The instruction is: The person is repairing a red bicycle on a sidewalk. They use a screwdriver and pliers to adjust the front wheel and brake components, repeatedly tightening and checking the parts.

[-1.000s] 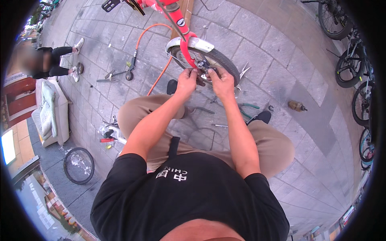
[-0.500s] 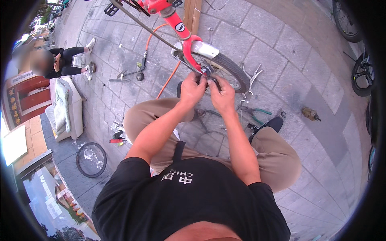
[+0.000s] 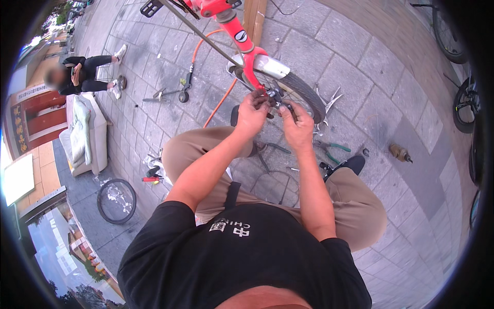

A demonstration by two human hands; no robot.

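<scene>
A red bicycle (image 3: 237,31) comes in from the top, its wheel (image 3: 303,95) under a silver mudguard (image 3: 272,67). At the lower end of the red fork, by the wheel's hub, sits a small silver and black metal part (image 3: 276,96). My left hand (image 3: 252,114) is closed at its left side, fingertips bunched; what they pinch is hidden. My right hand (image 3: 298,126) grips a small dark piece (image 3: 289,108) of that part between thumb and fingers; its exact kind cannot be made out.
Green-handled pliers (image 3: 332,149) lie by my right foot, near a brass-coloured cylindrical tool (image 3: 400,153). Silver tools (image 3: 332,100) rest beside the wheel. An orange hose (image 3: 220,103) runs along the left. A tyre (image 3: 117,201), a sofa (image 3: 95,136) and a seated person (image 3: 77,74) are farther left.
My hands have moved slightly apart, the right one shifting right and down, so the metal part shows more. The whole view has shifted a little.
</scene>
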